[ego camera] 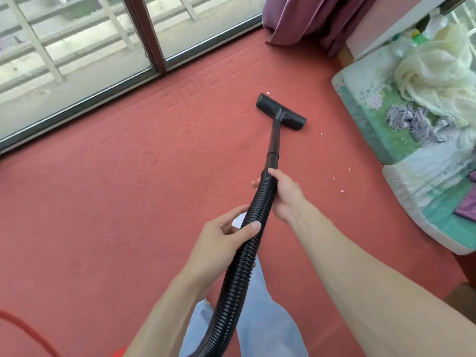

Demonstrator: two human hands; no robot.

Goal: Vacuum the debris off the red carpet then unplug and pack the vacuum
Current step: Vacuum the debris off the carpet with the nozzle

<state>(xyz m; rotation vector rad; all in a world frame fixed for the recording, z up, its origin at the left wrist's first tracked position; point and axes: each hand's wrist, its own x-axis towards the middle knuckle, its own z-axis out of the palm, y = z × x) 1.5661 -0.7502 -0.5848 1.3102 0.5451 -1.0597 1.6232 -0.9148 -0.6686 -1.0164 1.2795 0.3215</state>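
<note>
The floor nozzle (281,112) lies flat on the red carpet (103,215), near the middle of the room, at the end of a black wand (274,143). The right hand (286,197) grips the ribbed hose (239,266) just below where it joins the wand. The left hand (221,240) grips the hose lower down, thumb on top and fingers curled beneath.

To the right, 2 floral mattresses (360,104) lie on the floor and close off that side. A heap of cream netting (435,73) and a grey striped cloth (412,122) sit on the farther one. A purple curtain (296,19) hangs down to the carpet at the far corner. A sliding glass door (152,34) bounds the carpet's far left edge.

Small white debris (342,191) is scattered between the nozzle and the mattresses, with 1 bit just beyond the nozzle's far end.

The hose runs off the bottom edge in front of pale blue trousers (262,318), so its lower end is cut off. A red cord (23,328) crosses the lower left corner, both ends out of view. Plastic bottles (412,38) behind the netting are blurred.

Open carpet stretches left of the wand, up to the door track.
</note>
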